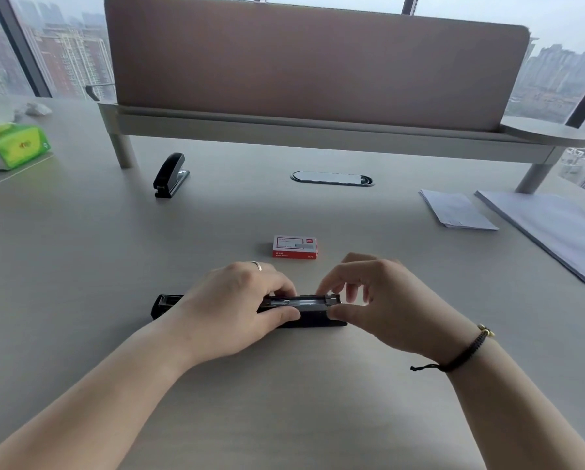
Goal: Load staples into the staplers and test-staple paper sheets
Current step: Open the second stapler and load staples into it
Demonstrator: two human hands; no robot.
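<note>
A black stapler (309,308) lies flat and folded wide open on the desk in front of me, its metal staple channel facing up. My left hand (240,300) grips its middle, thumb on the near side and fingers over the top. My right hand (372,296) pinches the channel's right end between thumb and fingertips. A red and white staple box (295,247) sits just beyond the hands. A second black stapler (170,175) stands closed at the back left. Folded paper sheets (457,209) and a larger paper stack (552,228) lie at the right.
A green tissue pack (13,147) rests at the far left. A desk divider screen (314,62) on legs spans the back, with an oval cable grommet (331,179) in front of it. Windows lie behind.
</note>
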